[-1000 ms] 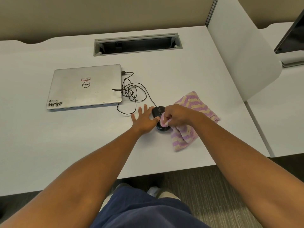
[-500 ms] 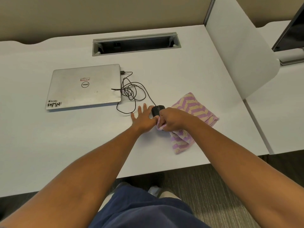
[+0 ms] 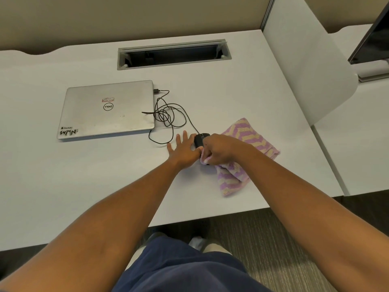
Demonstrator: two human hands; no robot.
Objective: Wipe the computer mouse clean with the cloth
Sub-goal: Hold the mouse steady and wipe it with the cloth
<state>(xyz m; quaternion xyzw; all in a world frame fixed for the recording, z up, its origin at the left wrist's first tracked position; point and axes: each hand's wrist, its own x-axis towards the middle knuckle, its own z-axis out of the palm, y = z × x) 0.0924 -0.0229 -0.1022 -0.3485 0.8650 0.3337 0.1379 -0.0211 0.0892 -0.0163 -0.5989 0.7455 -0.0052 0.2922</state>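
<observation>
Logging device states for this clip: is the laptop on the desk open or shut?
Shut. The laptop lies flat on the desk, lid down, with the logo and stickers on the lid facing up; no screen or keyboard shows.

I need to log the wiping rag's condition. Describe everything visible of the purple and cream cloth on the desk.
The purple and cream zigzag-patterned terry cloth looks soft, thick and folded or bunched into a rough strip. It lies on the white desk, just right of the black computer mouse. The right hand grips one bunched end against the mouse; the right forearm crosses over its middle. No stains are discernible.
</observation>
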